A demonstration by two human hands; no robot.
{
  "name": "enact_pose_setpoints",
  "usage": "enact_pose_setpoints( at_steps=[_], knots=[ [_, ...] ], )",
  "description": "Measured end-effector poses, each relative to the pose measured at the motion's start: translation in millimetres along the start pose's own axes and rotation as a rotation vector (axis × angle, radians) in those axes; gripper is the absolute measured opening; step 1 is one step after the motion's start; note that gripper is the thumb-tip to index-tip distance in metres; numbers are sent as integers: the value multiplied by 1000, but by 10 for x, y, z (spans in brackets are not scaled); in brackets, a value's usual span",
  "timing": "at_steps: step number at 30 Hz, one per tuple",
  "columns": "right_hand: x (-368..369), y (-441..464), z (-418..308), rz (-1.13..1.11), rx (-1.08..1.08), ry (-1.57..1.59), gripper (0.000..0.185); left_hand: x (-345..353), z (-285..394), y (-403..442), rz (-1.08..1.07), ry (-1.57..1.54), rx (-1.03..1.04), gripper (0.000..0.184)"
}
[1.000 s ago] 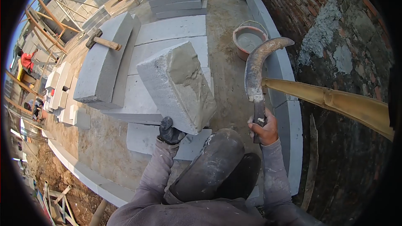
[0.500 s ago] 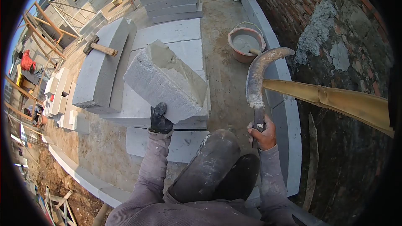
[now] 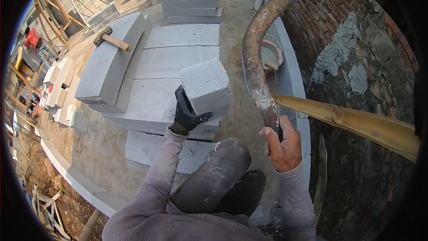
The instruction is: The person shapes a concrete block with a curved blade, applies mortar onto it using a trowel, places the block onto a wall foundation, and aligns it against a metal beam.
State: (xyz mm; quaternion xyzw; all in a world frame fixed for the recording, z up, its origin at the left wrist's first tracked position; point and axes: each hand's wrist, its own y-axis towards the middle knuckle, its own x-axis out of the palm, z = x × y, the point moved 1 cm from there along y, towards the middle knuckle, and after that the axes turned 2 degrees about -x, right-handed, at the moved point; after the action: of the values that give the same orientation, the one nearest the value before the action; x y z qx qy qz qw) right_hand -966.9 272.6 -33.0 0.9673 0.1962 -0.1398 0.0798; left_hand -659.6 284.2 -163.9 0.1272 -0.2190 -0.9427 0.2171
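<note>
My left hand (image 3: 189, 115), in a black glove, grips the near left edge of a light grey aerated concrete block (image 3: 207, 89). The block is tilted over the right end of a flat layer of such blocks (image 3: 171, 58), with its thumb-side face toward me. In my bare right hand (image 3: 282, 145) is the dark handle of a sickle (image 3: 256, 58) with a broad, rusty, hooked blade. Its blade stands raised to the right of the block, apart from it. A hammer (image 3: 112, 40) with a wooden handle lies on a large block (image 3: 109, 62) at the left.
Behind the blade, a bucket (image 3: 272, 47) is partly hidden. A bamboo pole (image 3: 347, 118) juts in from the right, before a brick wall (image 3: 312, 6). Blocks are stacked (image 3: 189, 0) at the back. A person in red (image 3: 33, 39) is far left.
My left hand has turned the block, so a squarer face now shows, and shifted it to the right. The sickle has risen and come closer to the camera, now covering part of the bucket.
</note>
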Motion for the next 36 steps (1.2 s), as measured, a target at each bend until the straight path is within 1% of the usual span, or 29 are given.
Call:
enact_pose_setpoints(
  at_steps=[1, 2, 3, 5, 9, 12, 14, 15, 18, 20, 24, 26, 27, 29, 30, 32, 33, 35, 36],
  knots=[
    [47, 40, -134, 25, -190, -139, 19, 15, -24, -18, -19, -4, 28, 118],
    [93, 64, -275, 50, -378, -279, 21, 25, -29, -32, -18, -8, 23, 118],
    [131, 86, -447, 47, -371, -284, 21, 31, -35, -47, -1, 2, 17, 120],
    [224, 135, -780, 10, -452, -536, 29, 30, -119, -44, 21, 49, 28, 122],
    [399, 224, -829, -63, -409, -594, 31, 33, -122, -63, 21, 64, 58, 121],
    [464, 199, -892, -16, -409, -689, 29, 17, -160, -72, 35, 104, 48, 124],
    [501, 168, -987, 108, -458, -607, 31, 8, -119, -85, 55, 251, 114, 125],
    [520, 160, -966, 105, -458, -611, 31, 5, -128, -94, 58, 247, 112, 125],
    [557, 176, -780, 53, -421, -700, 30, -17, -218, -60, 50, 199, 107, 123],
    [581, 191, -704, -74, -349, -746, 27, -35, -269, -41, 16, 212, 200, 121],
    [534, 281, -948, -52, -278, -666, 31, -23, -273, -71, 11, 202, 177, 121],
    [544, 345, -1030, 148, -472, -541, 29, -6, -285, -68, 11, 200, 168, 122],
    [554, 381, -999, 141, -473, -543, 29, -6, -284, -54, 13, 199, 164, 122],
    [589, 453, -862, 7, -391, -720, 30, -9, -344, -52, 10, 196, 167, 122],
    [575, 491, -814, 12, -395, -718, 30, -6, -361, -41, 6, 197, 164, 122],
    [550, 606, -845, -123, -359, -773, 29, -6, -339, -3, 3, 194, 168, 123],
    [516, 612, -889, -119, -361, -775, 29, -12, -348, -8, 5, 190, 169, 123],
    [507, 589, -1179, -48, -380, -666, 28, 9, -323, 13, 6, 188, 167, 123],
    [535, 616, -1160, -56, -371, -668, 28, 17, -319, 2, 8, 188, 168, 124]
  ],
)
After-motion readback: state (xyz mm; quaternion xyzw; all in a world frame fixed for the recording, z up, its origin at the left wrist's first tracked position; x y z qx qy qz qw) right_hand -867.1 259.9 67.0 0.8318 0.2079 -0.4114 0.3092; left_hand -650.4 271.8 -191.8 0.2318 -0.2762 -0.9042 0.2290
